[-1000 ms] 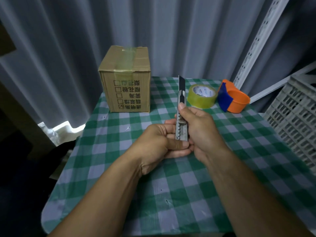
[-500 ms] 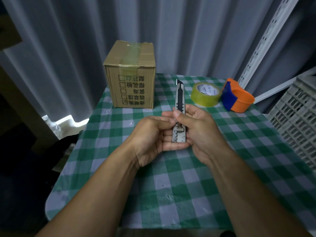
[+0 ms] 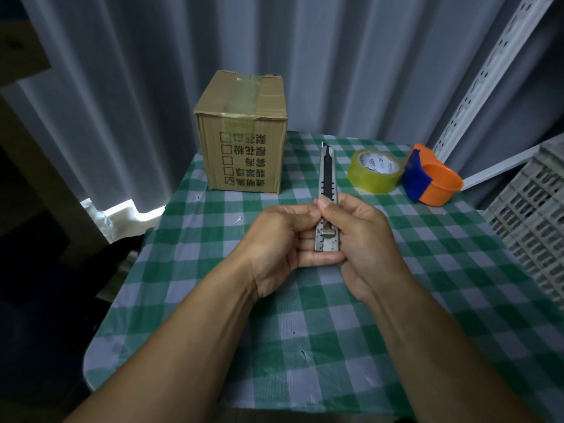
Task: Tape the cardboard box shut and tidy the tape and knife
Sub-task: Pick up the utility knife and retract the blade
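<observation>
At the middle of the checked bench (image 3: 457, 285), both hands hold the knife (image 3: 327, 190) above the cloth. It is a slim metal utility knife with a dark slot down its body, pointing toward 12 o'clock, with only a sliver of blade showing at its tip. The left hand (image 3: 274, 239) cups the butt end with fingers curled under it; the right hand (image 3: 363, 236) wraps the handle, thumb pressed on top. At 11 o'clock stands the cardboard box (image 3: 244, 148), flaps closed, a strip of clear tape running over its top and down the front, printed characters on its face. At 1 o'clock the tape roll (image 3: 375, 172) lies flat, yellowish and translucent, just beside an orange and blue dispenser (image 3: 430, 178).
</observation>
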